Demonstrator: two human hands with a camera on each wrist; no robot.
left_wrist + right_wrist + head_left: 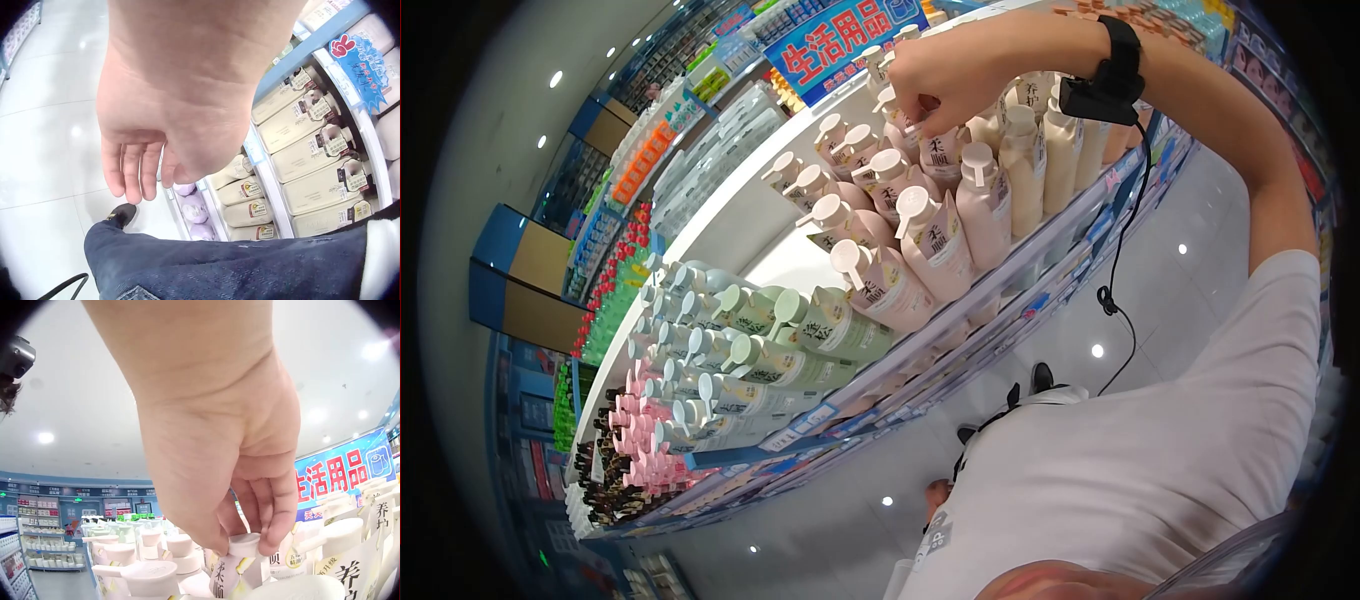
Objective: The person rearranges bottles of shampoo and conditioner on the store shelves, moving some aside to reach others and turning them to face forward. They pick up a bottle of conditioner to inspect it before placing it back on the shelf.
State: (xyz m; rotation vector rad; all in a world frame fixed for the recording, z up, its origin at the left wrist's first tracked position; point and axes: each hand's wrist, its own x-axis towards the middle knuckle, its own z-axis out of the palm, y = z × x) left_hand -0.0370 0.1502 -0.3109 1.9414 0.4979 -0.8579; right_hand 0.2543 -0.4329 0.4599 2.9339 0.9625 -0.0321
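Observation:
At the top of the head view my right hand [950, 80] is over the rows of pale pink pump bottles. In the right wrist view the fingers and thumb of my right hand [219, 450] pinch the pump top of a pink bottle [228, 575], which stands upright among others. My left hand [169, 131] hangs low beside the shelf front with loose fingers and nothing in them; only a small part of this left hand [938, 497] shows in the head view.
Green pump bottles [830, 325] and pale blue ones stand beside the pink group, cream bottles [1022, 165] on its other side. A blue sign [840, 50] rises behind. Lower shelves hold cream bottles [300, 150]. A black cable [1135, 200] hangs from the right wrist.

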